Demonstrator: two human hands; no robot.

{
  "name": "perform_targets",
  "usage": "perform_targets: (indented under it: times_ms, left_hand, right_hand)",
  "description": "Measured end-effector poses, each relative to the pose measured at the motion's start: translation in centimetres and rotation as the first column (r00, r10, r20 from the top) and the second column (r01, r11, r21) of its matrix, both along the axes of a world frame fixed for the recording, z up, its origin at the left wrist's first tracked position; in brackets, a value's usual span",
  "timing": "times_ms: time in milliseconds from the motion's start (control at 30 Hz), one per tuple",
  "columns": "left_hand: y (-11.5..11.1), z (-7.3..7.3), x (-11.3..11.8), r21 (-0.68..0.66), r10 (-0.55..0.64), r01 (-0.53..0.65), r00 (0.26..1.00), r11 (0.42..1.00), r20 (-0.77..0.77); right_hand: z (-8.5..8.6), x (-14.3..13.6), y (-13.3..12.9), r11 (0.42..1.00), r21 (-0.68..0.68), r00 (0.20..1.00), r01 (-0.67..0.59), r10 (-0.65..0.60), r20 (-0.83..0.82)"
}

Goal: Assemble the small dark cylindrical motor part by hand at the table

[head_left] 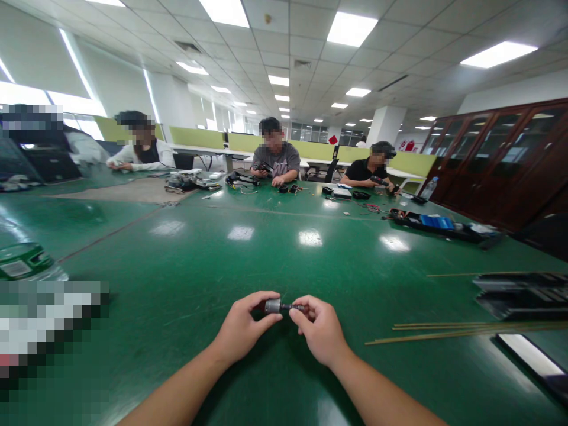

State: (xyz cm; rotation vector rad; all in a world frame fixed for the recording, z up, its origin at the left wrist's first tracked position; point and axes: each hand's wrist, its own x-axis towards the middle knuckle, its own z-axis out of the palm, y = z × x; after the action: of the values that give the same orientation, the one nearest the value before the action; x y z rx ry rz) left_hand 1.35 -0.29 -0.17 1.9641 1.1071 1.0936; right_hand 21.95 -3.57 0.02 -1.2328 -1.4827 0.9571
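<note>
Just above the green tabletop, at the lower middle of the head view, my left hand (239, 331) grips a short silver metal cylinder (273, 306) between thumb and fingers. A dark, thin, stepped shaft (287, 307) points right from the cylinder. My right hand (323, 332) pinches the far end of that shaft, and its fingers cover part of it. Cylinder and shaft lie level in one line between the hands. Whether they are one piece or two parts touching, I cannot tell.
Thin brass-coloured rods (417, 336), a phone-like slab (528, 355) and black metal profiles (515, 296) lie to the right. A bottle (26, 263) is at left. Across the green table (199, 254), several people sit by tools, parts and a long black tray (403, 220).
</note>
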Motion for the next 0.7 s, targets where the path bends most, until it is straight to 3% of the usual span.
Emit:
perform_targets:
  times_ms: [700]
  left_hand:
    - [0.18, -0.29, 0.10, -0.011, -0.006, 0.007, 1.000, 1.000, 0.010]
  right_hand:
    - [-0.11, 0.10, 0.03, 1.000, 0.008, 1.000, 0.015, -0.015, 0.015]
